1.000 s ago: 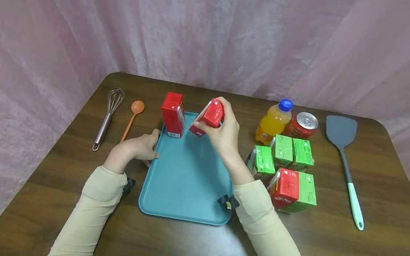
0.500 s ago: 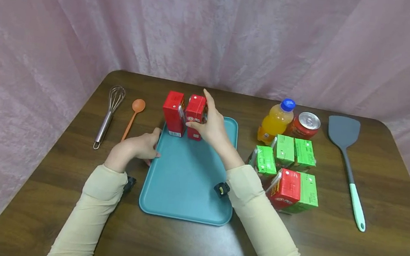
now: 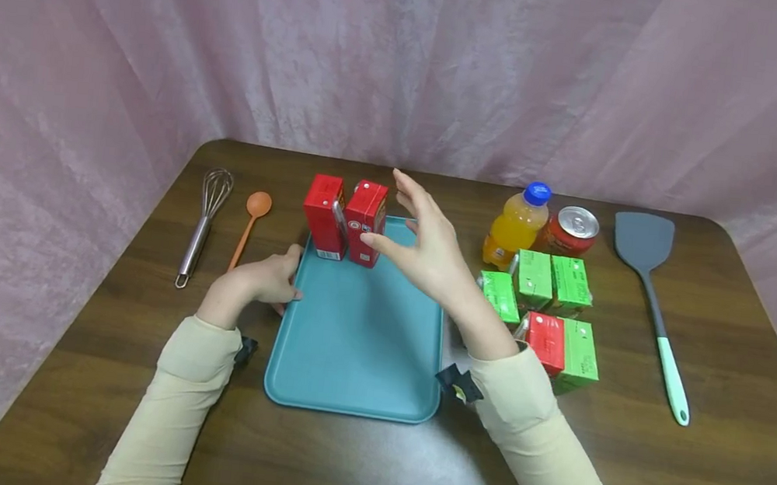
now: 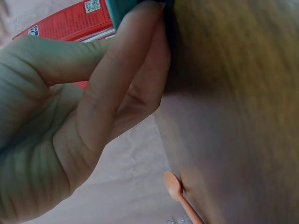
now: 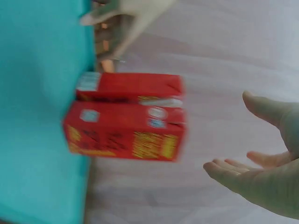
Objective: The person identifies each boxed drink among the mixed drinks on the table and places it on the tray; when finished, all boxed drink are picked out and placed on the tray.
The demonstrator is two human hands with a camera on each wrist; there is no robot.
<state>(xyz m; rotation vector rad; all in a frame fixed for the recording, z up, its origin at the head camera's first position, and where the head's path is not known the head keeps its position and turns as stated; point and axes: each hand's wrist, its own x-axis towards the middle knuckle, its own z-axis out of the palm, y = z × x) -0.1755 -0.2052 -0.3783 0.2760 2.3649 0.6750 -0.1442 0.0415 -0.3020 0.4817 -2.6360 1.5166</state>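
Two red drink cartons stand upright side by side at the far left of a teal tray (image 3: 357, 349), the left carton (image 3: 322, 224) at its corner and the right carton (image 3: 365, 225) close beside it. My left hand (image 3: 262, 277) grips the tray's left rim; in the left wrist view its thumb and fingers pinch the tray edge (image 4: 120, 10). To the right of the cartons, over the tray, my right hand (image 3: 429, 258) is spread with nothing in it. The right wrist view shows a gap between this hand (image 5: 271, 179) and the cartons.
Right of the tray are several green cartons (image 3: 534, 276), another red carton (image 3: 545, 342), an orange drink bottle (image 3: 516, 227) and a soda can (image 3: 572, 230). Farther right lies a spatula (image 3: 652, 307). On the left lie a whisk (image 3: 204, 225) and an orange spoon (image 3: 250, 225).
My right hand brought a red carton left, stood it beside the other one on the tray, let go and drew back to the right. The left hand stayed on the tray rim.
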